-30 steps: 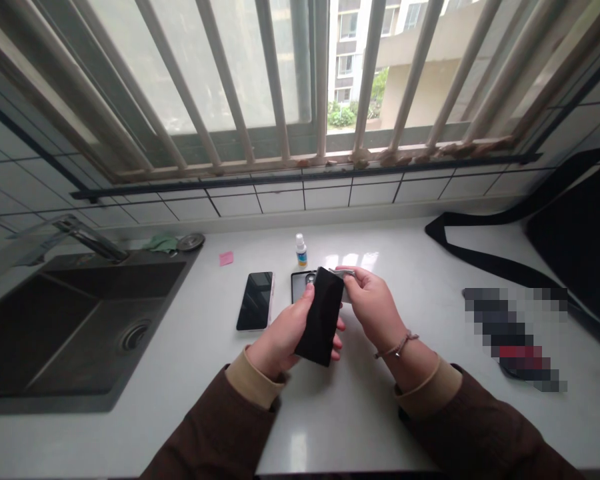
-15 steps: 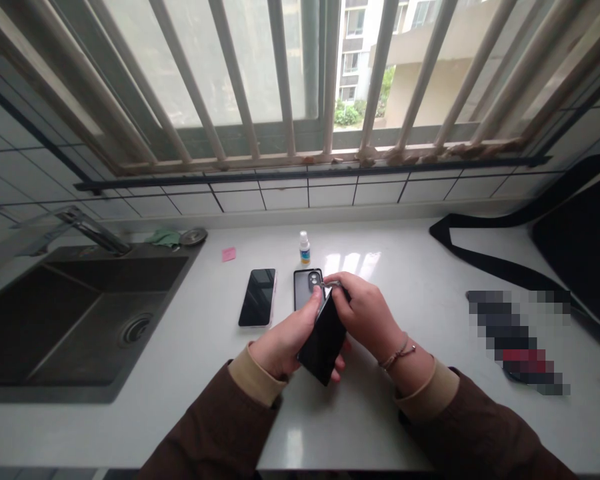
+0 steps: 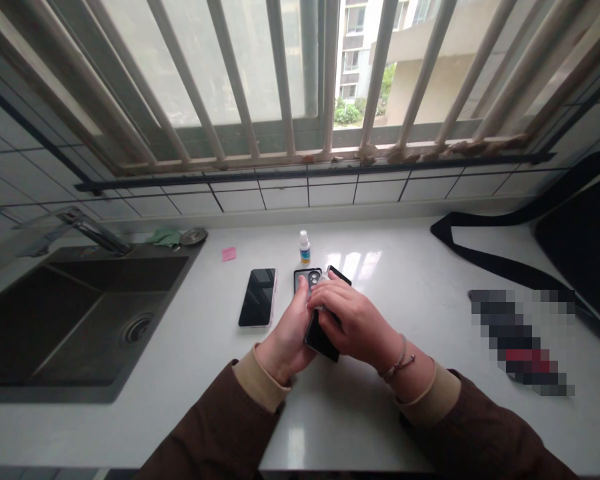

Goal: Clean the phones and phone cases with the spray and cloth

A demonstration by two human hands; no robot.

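Observation:
My left hand (image 3: 291,327) is closed around a black smartphone (image 3: 323,340), its thumb along the left edge. The phone is tilted above the counter, its dark screen partly covered. My right hand (image 3: 347,317) lies over the screen with bent fingers pressed together. A small pale, cloth-like piece (image 3: 323,277) shows at its fingertips; most of it is hidden. Just behind the hands is a phone case (image 3: 300,275) with a camera cutout, partly covered. To the left, a second smartphone (image 3: 257,297) lies screen up. A small white bottle (image 3: 305,248) stands upright behind the case.
A dark sink (image 3: 75,320) with a chrome faucet (image 3: 90,230) is at the left. A pink sticky note (image 3: 229,253) lies on the white counter (image 3: 205,413). At the right are a black strap (image 3: 500,257) and a pixelated object (image 3: 520,343). Window bars (image 3: 285,80) rise behind.
My right hand has moved from the phone's top edge onto its screen, fingers now pointing left across it. The phone has turned and its lower end has risen slightly in view.

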